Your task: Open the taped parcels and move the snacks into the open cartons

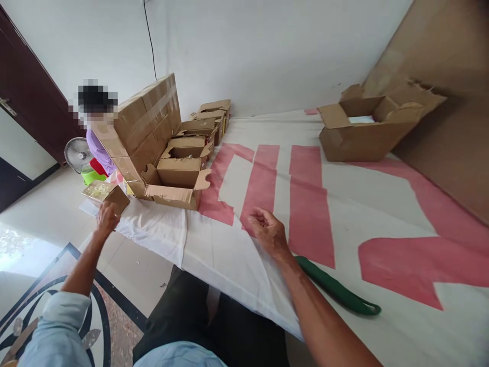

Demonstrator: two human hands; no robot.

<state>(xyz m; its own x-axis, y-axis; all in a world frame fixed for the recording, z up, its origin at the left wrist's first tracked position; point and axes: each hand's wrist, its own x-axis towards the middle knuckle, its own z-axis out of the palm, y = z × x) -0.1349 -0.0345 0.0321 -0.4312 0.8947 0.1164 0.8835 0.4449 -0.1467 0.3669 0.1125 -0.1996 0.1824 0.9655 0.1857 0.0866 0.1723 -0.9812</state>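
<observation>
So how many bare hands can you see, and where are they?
2. Your bare left hand is at the small brown cardboard box; your bare right hand is over the white cloth with red shapes. The hands of the purple-clothed person are hidden.

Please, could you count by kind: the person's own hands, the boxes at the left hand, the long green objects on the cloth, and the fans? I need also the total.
Own hands: 2 (left hand, right hand)
Box at the left hand: 1
Long green object: 1
Fan: 1
Total: 5
</observation>
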